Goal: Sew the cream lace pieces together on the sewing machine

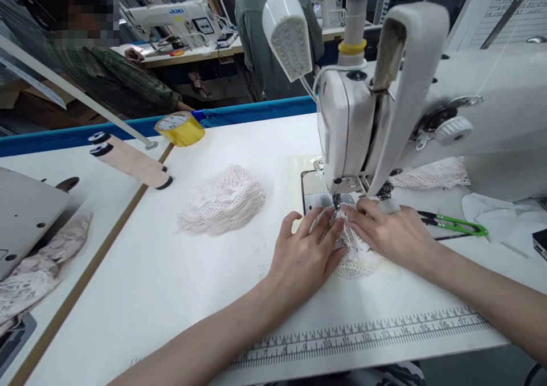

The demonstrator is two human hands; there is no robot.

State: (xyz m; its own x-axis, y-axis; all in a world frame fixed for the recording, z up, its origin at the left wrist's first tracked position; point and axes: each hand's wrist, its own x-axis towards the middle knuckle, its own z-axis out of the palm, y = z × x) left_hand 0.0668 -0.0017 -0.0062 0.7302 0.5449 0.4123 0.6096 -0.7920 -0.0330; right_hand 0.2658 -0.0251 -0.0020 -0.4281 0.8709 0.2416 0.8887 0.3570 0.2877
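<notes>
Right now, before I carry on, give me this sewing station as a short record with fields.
Left hand: on the lace piece, near the needle
Right hand: on the same piece, its right side
Machine: white sewing machine
Left of hands: lace stack, two thread spools, yellow tape roll
Right of hands: green-handled snips
Front edge: printed ruler scale

Below the white metal sewing machine head (pixel 346 124), the bare left hand (pixel 303 255), at nine o'clock, and the bare right hand (pixel 395 230), at two, rested their fingers on a small white openwork lace piece (pixel 352 265). From that piece, a layered pile of pale lace (pixel 226 201) lay between nine and ten o'clock, a yellow roll of tape (pixel 190 131) farther out at ten, and green-handled black snips (pixel 461 225) at three. A black printed ruler scale (pixel 363 339) crossed the white tabletop (pixel 205 283) at six.
</notes>
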